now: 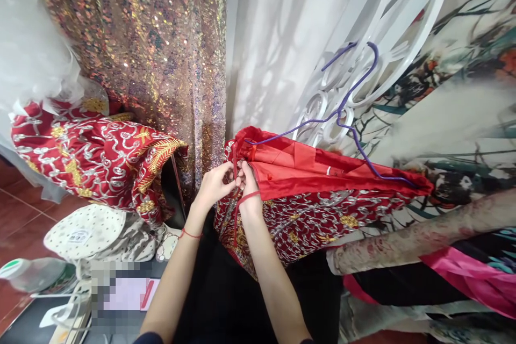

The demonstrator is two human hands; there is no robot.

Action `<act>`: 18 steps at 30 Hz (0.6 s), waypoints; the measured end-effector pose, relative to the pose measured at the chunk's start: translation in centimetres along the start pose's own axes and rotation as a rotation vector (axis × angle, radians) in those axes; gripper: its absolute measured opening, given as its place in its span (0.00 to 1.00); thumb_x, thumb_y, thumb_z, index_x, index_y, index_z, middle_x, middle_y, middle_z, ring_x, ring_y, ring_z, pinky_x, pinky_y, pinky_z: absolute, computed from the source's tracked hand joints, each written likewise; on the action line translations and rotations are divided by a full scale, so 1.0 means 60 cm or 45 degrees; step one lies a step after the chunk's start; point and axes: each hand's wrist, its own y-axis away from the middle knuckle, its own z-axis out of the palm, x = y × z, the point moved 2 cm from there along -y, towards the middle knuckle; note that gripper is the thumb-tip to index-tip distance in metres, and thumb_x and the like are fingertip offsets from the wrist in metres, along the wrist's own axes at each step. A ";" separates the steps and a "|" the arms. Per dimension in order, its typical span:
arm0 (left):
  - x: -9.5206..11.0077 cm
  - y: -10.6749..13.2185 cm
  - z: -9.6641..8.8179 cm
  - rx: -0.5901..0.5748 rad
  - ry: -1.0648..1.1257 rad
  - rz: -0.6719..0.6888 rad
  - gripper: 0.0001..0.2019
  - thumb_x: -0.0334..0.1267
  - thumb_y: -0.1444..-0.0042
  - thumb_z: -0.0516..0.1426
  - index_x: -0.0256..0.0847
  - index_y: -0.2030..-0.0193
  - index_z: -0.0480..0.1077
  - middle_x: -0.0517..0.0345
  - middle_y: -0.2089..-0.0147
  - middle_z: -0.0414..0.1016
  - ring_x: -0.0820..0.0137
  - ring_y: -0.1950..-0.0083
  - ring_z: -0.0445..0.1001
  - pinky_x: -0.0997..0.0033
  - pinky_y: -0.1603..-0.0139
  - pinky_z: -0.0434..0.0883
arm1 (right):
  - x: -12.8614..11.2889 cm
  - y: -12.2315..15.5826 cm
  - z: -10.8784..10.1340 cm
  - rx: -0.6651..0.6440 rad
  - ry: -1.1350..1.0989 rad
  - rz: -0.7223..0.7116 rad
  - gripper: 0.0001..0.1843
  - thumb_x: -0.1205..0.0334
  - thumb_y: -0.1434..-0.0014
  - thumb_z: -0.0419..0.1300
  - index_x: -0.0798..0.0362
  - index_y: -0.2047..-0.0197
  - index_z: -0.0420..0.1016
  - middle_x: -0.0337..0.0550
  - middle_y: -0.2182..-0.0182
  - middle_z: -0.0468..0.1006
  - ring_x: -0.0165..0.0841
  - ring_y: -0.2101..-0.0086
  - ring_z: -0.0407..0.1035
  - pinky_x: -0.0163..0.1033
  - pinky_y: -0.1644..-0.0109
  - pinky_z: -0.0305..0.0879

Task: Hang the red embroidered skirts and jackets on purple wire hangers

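Observation:
A red skirt (294, 223) with silver and gold embroidery hangs in front of me, its red waistband and lining showing at the top. A purple wire hanger (342, 110) reaches into the waist at both ends. At the skirt's left corner, my left hand (220, 181) and my right hand (248, 180) are close together, fingers pinched on a thin red cord (235, 158). Part of the cord lies across my right wrist, and an end dangles below. The small fingertip contact is partly hidden.
Another red embroidered garment (100, 156) is on the left, above a dotted white bag (86, 231). A plastic bottle (40, 274) lies at lower left. Behind are a sequin curtain (153, 37) and a white ornate chair back (387, 16). Folded fabrics (403, 274) are at right.

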 end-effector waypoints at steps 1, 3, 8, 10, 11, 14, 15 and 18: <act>-0.001 -0.004 0.006 -0.027 -0.099 -0.004 0.03 0.37 0.42 0.58 0.41 0.63 0.70 0.58 0.66 0.77 0.69 0.65 0.76 0.73 0.63 0.68 | 0.002 0.004 0.000 -0.003 -0.028 0.000 0.19 0.49 0.45 0.63 0.51 0.78 0.65 0.30 0.83 0.67 0.21 0.83 0.58 0.31 0.74 0.61; 0.002 -0.012 0.018 0.024 -0.242 -0.043 0.03 0.35 0.42 0.56 0.41 0.63 0.72 0.54 0.65 0.79 0.66 0.64 0.78 0.72 0.64 0.66 | 0.004 0.012 -0.001 -0.022 0.005 -0.005 0.26 0.43 0.49 0.66 0.50 0.82 0.59 0.27 0.87 0.60 0.21 0.84 0.54 0.32 0.74 0.60; 0.014 -0.014 0.049 0.062 -0.298 -0.053 0.08 0.31 0.42 0.53 0.39 0.60 0.74 0.51 0.66 0.80 0.63 0.67 0.79 0.71 0.68 0.64 | -0.005 0.031 -0.004 -0.052 0.025 -0.005 0.29 0.37 0.51 0.65 0.49 0.82 0.57 0.26 0.89 0.55 0.23 0.83 0.51 0.33 0.76 0.57; 0.016 -0.005 0.057 0.086 -0.287 -0.048 0.10 0.29 0.41 0.52 0.39 0.60 0.74 0.51 0.66 0.80 0.65 0.67 0.79 0.72 0.67 0.64 | -0.022 0.042 -0.003 -0.083 -0.008 -0.073 0.27 0.39 0.50 0.66 0.49 0.81 0.59 0.26 0.88 0.57 0.23 0.82 0.53 0.32 0.75 0.57; 0.017 0.001 0.060 0.099 -0.280 -0.045 0.10 0.29 0.41 0.51 0.39 0.61 0.74 0.51 0.66 0.80 0.65 0.66 0.79 0.73 0.67 0.64 | -0.033 0.048 -0.002 -0.091 -0.024 -0.116 0.26 0.41 0.50 0.66 0.50 0.80 0.60 0.27 0.87 0.58 0.23 0.82 0.54 0.32 0.75 0.57; 0.019 0.023 0.069 0.132 -0.256 -0.032 0.10 0.31 0.38 0.50 0.40 0.63 0.73 0.53 0.66 0.79 0.68 0.66 0.78 0.75 0.67 0.64 | -0.072 0.066 0.002 -0.058 -0.076 -0.224 0.21 0.45 0.50 0.68 0.51 0.77 0.65 0.29 0.84 0.64 0.22 0.82 0.56 0.33 0.76 0.56; 0.020 0.030 0.072 0.140 -0.240 -0.022 0.10 0.33 0.36 0.50 0.40 0.63 0.73 0.53 0.66 0.79 0.68 0.66 0.78 0.76 0.67 0.64 | -0.084 0.070 0.005 -0.045 -0.092 -0.248 0.20 0.46 0.49 0.68 0.51 0.75 0.66 0.29 0.83 0.65 0.22 0.82 0.56 0.32 0.76 0.56; 0.024 0.044 0.075 0.178 -0.174 0.007 0.10 0.36 0.34 0.51 0.41 0.62 0.72 0.53 0.64 0.80 0.70 0.66 0.77 0.77 0.67 0.65 | -0.110 0.071 0.011 -0.037 -0.135 -0.329 0.17 0.49 0.48 0.68 0.53 0.72 0.69 0.31 0.79 0.69 0.21 0.80 0.59 0.31 0.75 0.59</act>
